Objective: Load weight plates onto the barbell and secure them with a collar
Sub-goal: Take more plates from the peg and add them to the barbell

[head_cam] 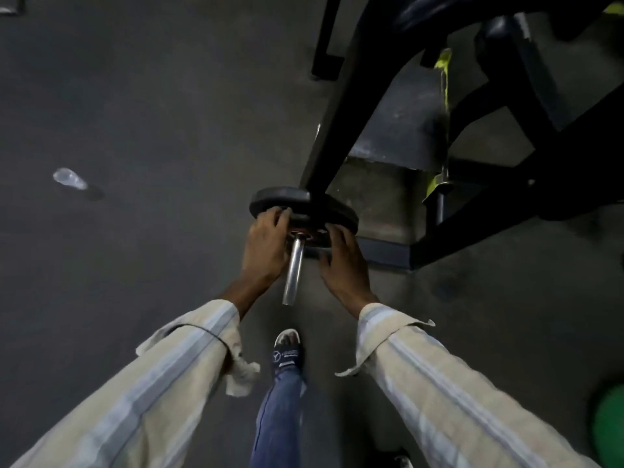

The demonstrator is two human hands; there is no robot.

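Dim grey gym floor (141, 106) fills the view, scuffed and bare on the left, where a clear plastic bottle (70, 179) lies on its side well apart from everything else. Upper right, a black machine frame (526, 136) with yellow-green trim stands on the floor, and one thick black beam (341, 119) of it slants down toward the middle of the picture.

At the foot of that beam a black plate (280, 199) sits on the chrome sleeve (294, 265) of a barbell. The sleeve sticks out from the plate's hub toward the camera, its bare end free between the two wrists. A ring with a red tint shows around the sleeve where it meets the plate; whether it is part of the plate or a collar is too blurred to tell.

The left hand (266, 244) grips the plate's near left edge, fingers curled over the rim. The right hand (341, 261) holds the near right edge, fingers bent around it and thumb tucked low. Both hands close on the plate, one on each side of the sleeve.

Both arms wear loose beige sleeves with pale stripes, cuffs unbuttoned and flapping. Below the sleeve end, a foot in a dark slide sandal (287, 354) stands on the floor under a blue jeans leg. A green round object (609, 430) shows at the lower right edge.
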